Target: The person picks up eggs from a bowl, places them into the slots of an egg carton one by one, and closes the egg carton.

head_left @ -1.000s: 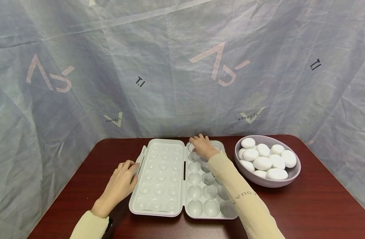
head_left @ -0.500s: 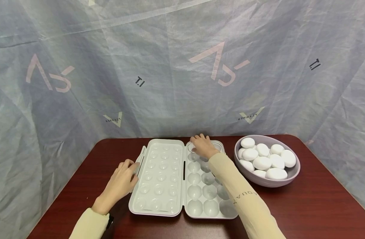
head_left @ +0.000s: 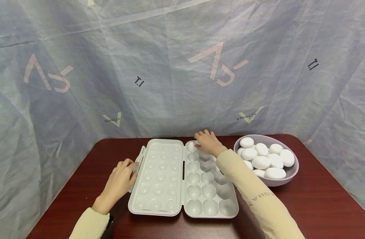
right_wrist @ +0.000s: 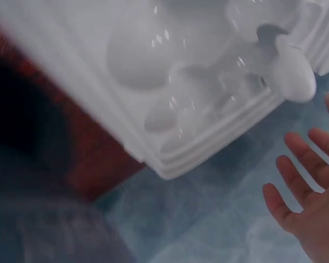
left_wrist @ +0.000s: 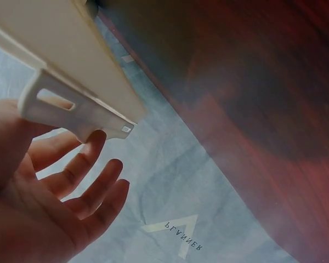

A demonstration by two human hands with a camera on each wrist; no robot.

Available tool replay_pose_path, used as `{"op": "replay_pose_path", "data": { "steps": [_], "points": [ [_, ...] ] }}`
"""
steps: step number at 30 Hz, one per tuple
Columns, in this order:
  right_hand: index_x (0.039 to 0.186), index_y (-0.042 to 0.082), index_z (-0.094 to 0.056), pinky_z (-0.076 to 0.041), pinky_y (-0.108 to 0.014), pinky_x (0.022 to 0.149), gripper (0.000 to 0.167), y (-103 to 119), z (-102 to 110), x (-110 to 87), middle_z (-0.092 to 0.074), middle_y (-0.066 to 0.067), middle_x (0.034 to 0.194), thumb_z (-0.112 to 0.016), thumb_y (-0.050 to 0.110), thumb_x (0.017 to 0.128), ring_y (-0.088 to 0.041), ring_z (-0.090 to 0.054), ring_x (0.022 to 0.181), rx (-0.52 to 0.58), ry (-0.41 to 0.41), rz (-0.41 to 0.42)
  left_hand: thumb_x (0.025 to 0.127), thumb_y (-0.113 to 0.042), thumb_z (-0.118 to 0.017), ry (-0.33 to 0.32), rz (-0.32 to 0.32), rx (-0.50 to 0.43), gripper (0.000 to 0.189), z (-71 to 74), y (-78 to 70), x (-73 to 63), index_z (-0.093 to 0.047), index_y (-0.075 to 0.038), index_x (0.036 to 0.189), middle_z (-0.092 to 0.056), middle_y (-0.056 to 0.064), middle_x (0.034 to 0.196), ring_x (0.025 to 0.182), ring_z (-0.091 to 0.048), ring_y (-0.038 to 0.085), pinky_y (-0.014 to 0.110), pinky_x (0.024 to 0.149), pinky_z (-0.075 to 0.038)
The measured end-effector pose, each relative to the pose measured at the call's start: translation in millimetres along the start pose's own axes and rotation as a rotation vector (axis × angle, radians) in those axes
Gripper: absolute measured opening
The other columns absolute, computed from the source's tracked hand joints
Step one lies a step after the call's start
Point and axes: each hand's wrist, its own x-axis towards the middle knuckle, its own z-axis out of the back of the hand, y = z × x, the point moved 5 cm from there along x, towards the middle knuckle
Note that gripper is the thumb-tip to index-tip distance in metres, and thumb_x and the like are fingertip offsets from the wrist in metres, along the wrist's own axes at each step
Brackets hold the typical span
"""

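A white plastic egg box lies unfolded on the table, its dimpled lid (head_left: pixel 160 183) on the left and its tray of round cups (head_left: pixel 209 199) on the right. One white egg (head_left: pixel 192 146) sits in the tray's far left cup; the right wrist view catches this egg (right_wrist: pixel 296 76) too. Just right of it hovers my right hand (head_left: pixel 209 142), fingers spread and holding nothing. My left hand (head_left: pixel 119 179) holds the latch flap (head_left: pixel 142 154) on the lid's left side. In the left wrist view its bent fingers lie under the latch (left_wrist: pixel 71 107), thumb mostly hidden.
A mauve bowl (head_left: pixel 278 182) heaped with white eggs (head_left: pixel 261 162) stands to the right of the tray, partly behind my right sleeve (head_left: pixel 254 192). The dark red table (head_left: pixel 317 199) ends at a grey printed cloth (head_left: pixel 170 99) behind.
My right hand has drawn back to the right from the far left cup, uncovering the egg there. The left hand keeps its place at the latch.
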Motion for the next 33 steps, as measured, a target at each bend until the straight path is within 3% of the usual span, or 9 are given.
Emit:
{"op": "replay_pose_path", "data": {
  "steps": [13, 23, 33],
  "points": [
    [0.117, 0.01, -0.056, -0.038, -0.051, 0.087, 0.034, -24.4, 41.4, -43.1, -0.056, -0.011, 0.115, -0.058, 0.028, 0.088, -0.033, -0.047, 0.105, -0.059, 0.028, 0.002, 0.075, -0.004, -0.064, 0.011, 0.01, 0.031, 0.035, 0.8, -4.6, 3.5, -0.064, -0.001, 0.11, -0.056, 0.015, 0.093, 0.085, -0.054, 0.033, 0.043, 0.067, -0.045],
    [0.108, 0.008, -0.06, -0.039, -0.046, 0.072, 0.028, -52.1, 53.3, -83.8, -0.059, -0.01, 0.104, -0.062, 0.022, 0.084, -0.032, -0.05, 0.091, -0.063, -0.083, 0.024, 0.074, -0.002, -0.065, 0.013, -0.006, 0.047, 0.031, -2.0, -7.8, 3.5, -0.065, 0.001, 0.105, -0.056, 0.016, 0.091, 0.082, -0.054, 0.032, 0.042, 0.067, -0.046],
    [0.105, 0.006, -0.062, -0.039, -0.05, 0.071, 0.026, -85.3, 58.1, -118.1, -0.06, -0.01, 0.098, -0.065, 0.019, 0.082, -0.034, -0.05, 0.091, -0.065, -0.101, -0.015, 0.073, -0.001, -0.064, -0.003, -0.019, 0.054, 0.028, -1.7, -7.8, 3.6, -0.066, -0.002, 0.101, -0.058, 0.016, 0.094, 0.084, -0.055, 0.035, 0.044, 0.065, -0.046]
  ]
}}
